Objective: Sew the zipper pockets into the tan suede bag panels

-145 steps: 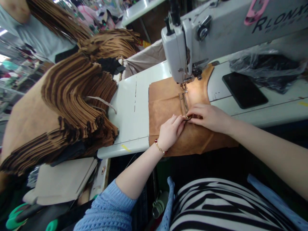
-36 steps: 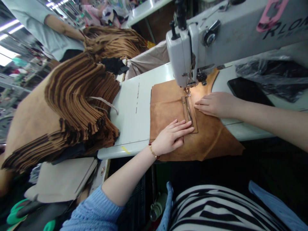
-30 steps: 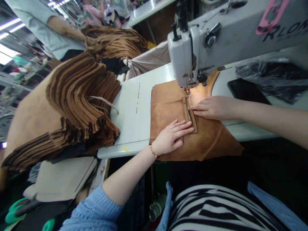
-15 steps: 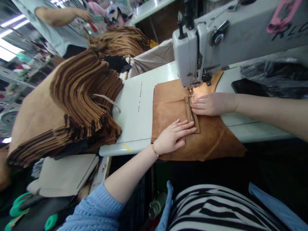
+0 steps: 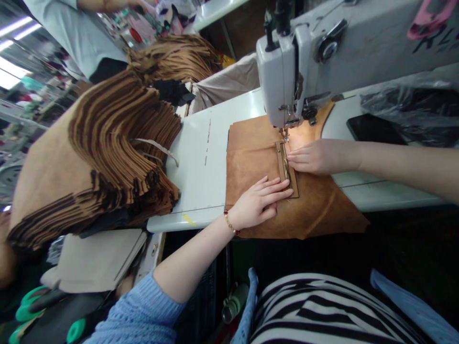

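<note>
A brown leather piece (image 5: 251,167) lies flat on the white sewing machine bed, its front edge hanging over the bed's edge. A zipper (image 5: 286,167) in a narrow rectangular frame is set in it, just below the machine's needle and presser foot (image 5: 286,135). My left hand (image 5: 256,200) rests on the leather with its fingers spread, fingertips at the zipper's lower end. On the other side my right hand (image 5: 317,156) lies flat on the leather, fingertips beside the zipper's upper part. The sewing machine head (image 5: 278,81) stands above, its lamp lighting the needle area.
A tall stack of brown pieces (image 5: 107,138) leans at the left of the bed (image 5: 201,143). A black phone (image 5: 375,129) and plastic-wrapped items (image 5: 412,110) lie at the right. Scissors with green handles (image 5: 32,303) are at lower left. A person in light clothing (image 5: 81,38) stands behind.
My right hand has shifted slightly right, uncovering more of the zipper. My left hand and the leather look nearly still. The other person's arm has moved up.
</note>
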Motion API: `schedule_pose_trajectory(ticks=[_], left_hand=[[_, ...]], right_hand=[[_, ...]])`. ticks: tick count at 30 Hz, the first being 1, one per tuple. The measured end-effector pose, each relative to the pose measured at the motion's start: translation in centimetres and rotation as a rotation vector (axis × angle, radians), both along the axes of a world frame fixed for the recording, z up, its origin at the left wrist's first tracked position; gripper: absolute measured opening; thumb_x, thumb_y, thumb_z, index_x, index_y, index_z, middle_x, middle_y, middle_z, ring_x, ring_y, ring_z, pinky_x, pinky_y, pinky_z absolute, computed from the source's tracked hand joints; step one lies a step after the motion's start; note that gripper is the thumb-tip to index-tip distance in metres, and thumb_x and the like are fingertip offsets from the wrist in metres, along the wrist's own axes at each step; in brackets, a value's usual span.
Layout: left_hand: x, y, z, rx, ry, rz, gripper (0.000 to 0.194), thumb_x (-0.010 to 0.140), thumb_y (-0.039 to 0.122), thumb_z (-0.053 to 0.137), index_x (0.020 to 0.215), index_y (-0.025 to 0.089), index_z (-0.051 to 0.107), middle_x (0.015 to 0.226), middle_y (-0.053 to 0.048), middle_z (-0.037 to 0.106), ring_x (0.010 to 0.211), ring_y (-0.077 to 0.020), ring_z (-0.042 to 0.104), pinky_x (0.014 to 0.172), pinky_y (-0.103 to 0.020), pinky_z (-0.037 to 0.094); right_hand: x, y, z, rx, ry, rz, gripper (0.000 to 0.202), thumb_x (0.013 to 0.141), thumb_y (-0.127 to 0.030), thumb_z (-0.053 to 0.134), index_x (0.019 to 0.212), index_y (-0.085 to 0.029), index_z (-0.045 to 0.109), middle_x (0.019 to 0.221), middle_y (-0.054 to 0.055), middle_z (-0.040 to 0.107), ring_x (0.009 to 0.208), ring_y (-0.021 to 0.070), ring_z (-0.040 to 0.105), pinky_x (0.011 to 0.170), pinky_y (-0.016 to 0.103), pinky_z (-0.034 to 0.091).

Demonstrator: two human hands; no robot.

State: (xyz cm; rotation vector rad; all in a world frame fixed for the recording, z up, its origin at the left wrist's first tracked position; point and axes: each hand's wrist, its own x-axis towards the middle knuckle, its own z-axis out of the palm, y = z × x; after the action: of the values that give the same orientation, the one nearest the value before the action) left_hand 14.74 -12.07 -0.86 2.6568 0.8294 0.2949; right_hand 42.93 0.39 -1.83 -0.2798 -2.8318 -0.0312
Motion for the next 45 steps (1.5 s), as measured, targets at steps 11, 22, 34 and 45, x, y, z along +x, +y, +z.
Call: schedule_pose_trajectory(ticks=[11, 22, 34, 45], left_hand=[[0.1, 0.0, 0.2, -0.011, 0.018, 0.004, 0.055, 0.097, 0.017, 0.046, 0.151, 0.028, 0.045, 0.161, -0.001, 0.04, 0.151, -0.0201, 0.035, 0.128, -0.047, 0.021], [0.1, 0.0, -0.1, -0.006, -0.011, -0.01, 0.055, 0.097, 0.018, 0.044, 0.152, 0.026, 0.044, 0.16, -0.002, 0.042, 0.151, -0.0202, 0.034, 0.128, -0.047, 0.021], [-0.2, 0.5, -0.1, -0.072, -0.049, -0.044, 0.043, 0.097, 0.01, 0.037, 0.133, 0.019, 0.058, 0.16, -0.006, 0.041, 0.152, -0.0179, 0.032, 0.128, -0.048, 0.024], [-8.4, 3.0, 1.3, -0.088, 0.186, -0.116, 0.051, 0.105, 0.022, 0.035, 0.153, 0.036, 0.04, 0.166, 0.003, 0.029, 0.156, -0.018, 0.019, 0.129, -0.045, 0.016]], right_hand=[[2.1, -4.1, -0.3, -0.111, -0.015, 0.021, 0.047, 0.097, -0.02, 0.048, 0.143, -0.013, 0.056, 0.145, 0.017, 0.058, 0.137, 0.0274, 0.051, 0.111, 0.046, 0.047], [2.0, -10.0, -1.0, -0.292, 0.148, -0.15, 0.062, 0.095, -0.011, 0.048, 0.155, -0.024, 0.04, 0.148, 0.007, 0.057, 0.137, 0.0201, 0.052, 0.117, 0.044, 0.041], [2.4, -11.1, -1.5, -0.235, 0.084, -0.157, 0.064, 0.094, -0.015, 0.052, 0.154, -0.032, 0.039, 0.154, 0.007, 0.05, 0.141, 0.0228, 0.047, 0.118, 0.051, 0.038], [2.6, -11.0, -1.7, -0.303, 0.067, -0.166, 0.065, 0.094, -0.016, 0.05, 0.154, -0.037, 0.039, 0.152, 0.0, 0.052, 0.138, 0.0226, 0.051, 0.118, 0.052, 0.038]])
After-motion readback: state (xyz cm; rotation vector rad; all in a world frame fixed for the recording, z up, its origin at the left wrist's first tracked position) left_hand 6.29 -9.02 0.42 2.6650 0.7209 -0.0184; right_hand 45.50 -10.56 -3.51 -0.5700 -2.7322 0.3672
